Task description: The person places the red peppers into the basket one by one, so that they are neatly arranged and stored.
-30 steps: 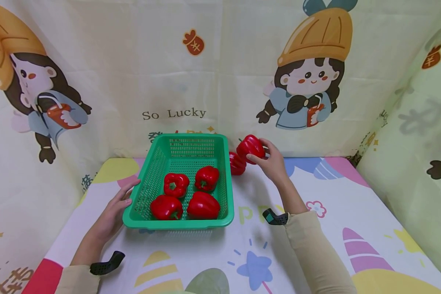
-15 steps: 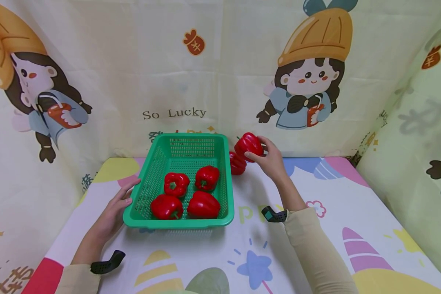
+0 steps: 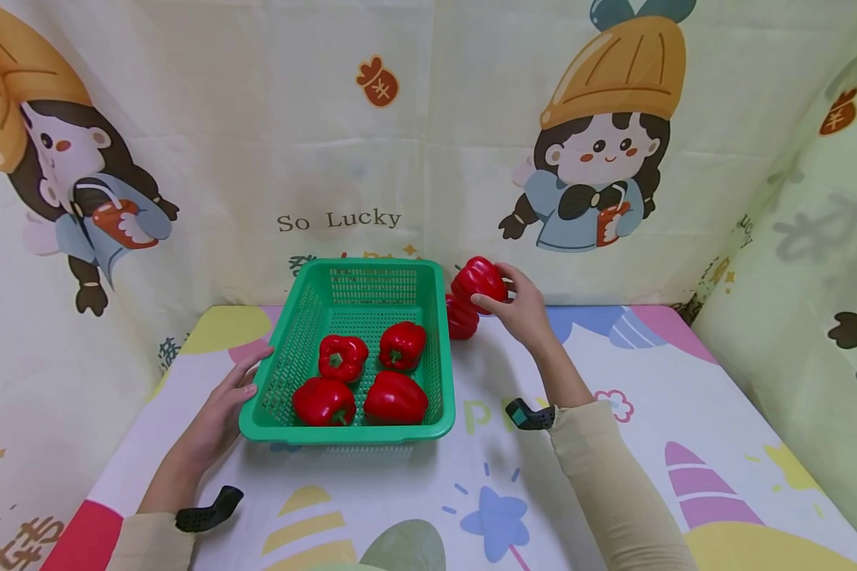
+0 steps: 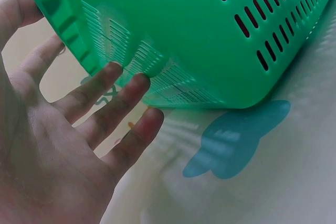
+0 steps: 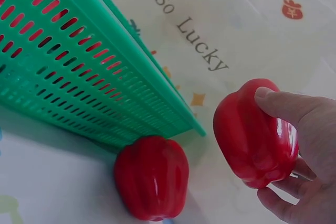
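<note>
In the head view my right hand (image 3: 523,308) grips a red bell pepper (image 3: 479,282), thumb on one side and fingers on the other. This pepper is held up just right of the green basket (image 3: 443,349), above a second red bell pepper (image 5: 152,179) standing on the table against the basket's side. My left hand (image 3: 221,412) rests at the basket's left rim. In the left wrist view its fingers (image 4: 126,95) are spread and fairly straight, near or touching the outer wall. Several red bell peppers (image 3: 396,399) lie inside the basket, in its near half.
A patterned cloth (image 3: 500,476) covers the table. Cartoon-printed sheets (image 3: 464,174) hang behind it and along both sides. The basket's raised rim (image 3: 350,434) stands between the held pepper and those inside. A wrist camera (image 3: 532,414) sits on each wrist.
My right hand has moved slightly left and up with the bell pepper, toward the basket's right rim. My left hand and the basket have stayed in place.
</note>
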{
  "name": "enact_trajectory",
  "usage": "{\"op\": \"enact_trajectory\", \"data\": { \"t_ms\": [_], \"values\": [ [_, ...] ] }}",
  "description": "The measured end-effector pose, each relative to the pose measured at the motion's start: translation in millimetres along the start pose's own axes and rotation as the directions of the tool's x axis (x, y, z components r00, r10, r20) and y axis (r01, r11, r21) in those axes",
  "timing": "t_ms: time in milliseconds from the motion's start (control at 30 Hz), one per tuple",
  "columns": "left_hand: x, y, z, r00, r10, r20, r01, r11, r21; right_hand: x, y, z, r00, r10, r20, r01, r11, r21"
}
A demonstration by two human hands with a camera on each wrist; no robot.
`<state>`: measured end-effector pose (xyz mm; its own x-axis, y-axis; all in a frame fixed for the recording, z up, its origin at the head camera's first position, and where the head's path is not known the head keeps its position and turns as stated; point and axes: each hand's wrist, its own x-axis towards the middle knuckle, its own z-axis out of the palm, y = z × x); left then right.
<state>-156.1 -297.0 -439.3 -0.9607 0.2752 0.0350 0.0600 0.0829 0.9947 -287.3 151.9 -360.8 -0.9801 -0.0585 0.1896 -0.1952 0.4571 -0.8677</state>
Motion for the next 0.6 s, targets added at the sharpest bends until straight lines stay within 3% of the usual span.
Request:
{"op": "enact_trajectory", "data": {
  "t_ms": [600],
  "values": [
    [0.0, 1.3, 1.0, 1.000, -0.009, -0.018, 0.010, 1.000, 0.008, 3, -11, 5.1, 0.999, 0.007, 0.038, -0.006, 1.000, -0.021]
  ]
}}
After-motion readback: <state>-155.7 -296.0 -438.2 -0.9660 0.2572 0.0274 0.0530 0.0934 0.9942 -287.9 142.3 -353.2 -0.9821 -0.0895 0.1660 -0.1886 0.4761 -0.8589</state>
